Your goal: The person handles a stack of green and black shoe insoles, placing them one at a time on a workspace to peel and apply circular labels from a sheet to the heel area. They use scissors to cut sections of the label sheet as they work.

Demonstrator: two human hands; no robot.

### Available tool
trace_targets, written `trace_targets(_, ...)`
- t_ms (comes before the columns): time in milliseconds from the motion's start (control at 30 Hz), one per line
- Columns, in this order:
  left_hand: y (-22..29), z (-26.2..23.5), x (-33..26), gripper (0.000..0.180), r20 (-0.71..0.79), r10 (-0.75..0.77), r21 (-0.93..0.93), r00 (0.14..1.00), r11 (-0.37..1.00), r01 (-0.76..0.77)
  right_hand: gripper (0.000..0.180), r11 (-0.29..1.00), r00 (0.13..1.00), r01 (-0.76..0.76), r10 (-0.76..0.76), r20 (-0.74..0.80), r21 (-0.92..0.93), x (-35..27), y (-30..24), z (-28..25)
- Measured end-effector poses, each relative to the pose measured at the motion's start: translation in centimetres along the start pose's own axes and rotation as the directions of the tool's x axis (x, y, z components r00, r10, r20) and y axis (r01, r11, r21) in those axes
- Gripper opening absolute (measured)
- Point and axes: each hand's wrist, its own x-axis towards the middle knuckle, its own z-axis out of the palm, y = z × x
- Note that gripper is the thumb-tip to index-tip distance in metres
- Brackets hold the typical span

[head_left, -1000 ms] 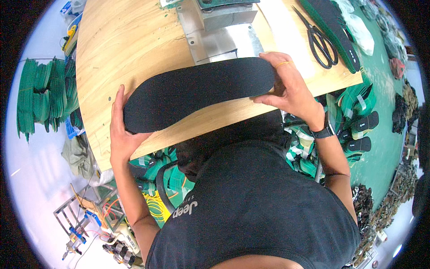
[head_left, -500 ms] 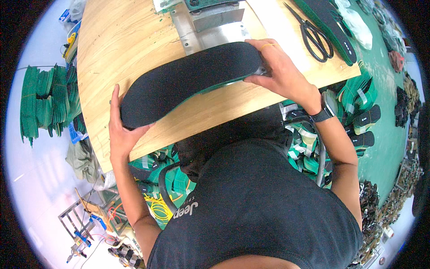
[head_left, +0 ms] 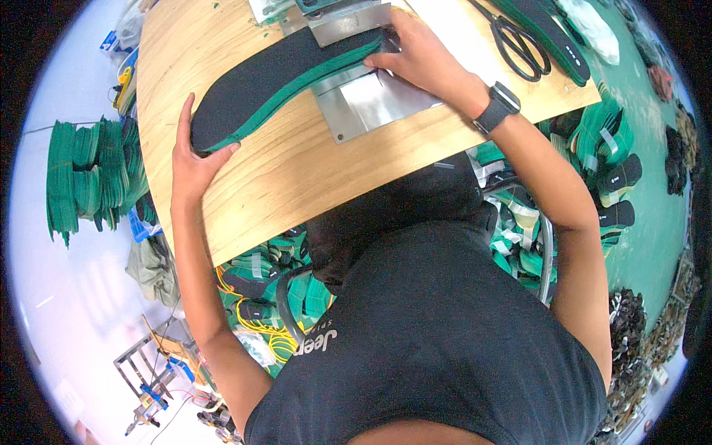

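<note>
A black shoe insole [head_left: 256, 89] with a thick green edge is held slantwise over the wooden table. My left hand [head_left: 191, 167] grips its left end, the thumb along the near edge and the fingers round the outer side. At the other end, my right hand [head_left: 424, 63] pinches the insole between thumb and fingers. Part of the insole's far edge is hidden by the upright metal plate [head_left: 350, 26] of a bench device. Beneath the right end lies the device's shiny metal base plate [head_left: 348, 122].
Black-handled scissors [head_left: 523, 52] and another green-and-black insole [head_left: 552, 41] lie at the table's [head_left: 289, 182] far right. Green insoles are stacked [head_left: 85, 174] beyond the left edge. Bundled insoles [head_left: 604, 144] sit below the right edge, and yellow tubing [head_left: 274, 337] below the near edge.
Both hands have carried the insole away from me, its right end now beside the metal plate. It has tilted, showing more of its green edge. The base plate is uncovered in front.
</note>
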Motion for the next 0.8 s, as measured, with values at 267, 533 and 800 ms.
trace_targets(267, 0.2, 0.2, -0.7, 0.099, -0.001, 0.007, 0.034, 1.0, 0.999, -0.007, 0.044, 0.996, 1.0, -0.025, 0.024, 0.015, 0.09, -1.1, 0.3, 0.8)
trace_targets(533, 0.0, 0.1, -0.8, 0.101, 0.04, -0.014, -0.012, 0.999, 1.0, 0.015, 0.044, 0.99, 0.987, -0.141, 0.14, 0.073, 0.005, -1.6, -0.3, 0.3)
trace_targets(800, -0.3, -2.3, -4.4, 0.066, -0.203, 0.069, 0.022, 0.977, 0.998, -0.066, 0.034, 0.943, 0.96, 0.201, -0.244, -0.14, -0.264, -1.5, 3.9, -4.1)
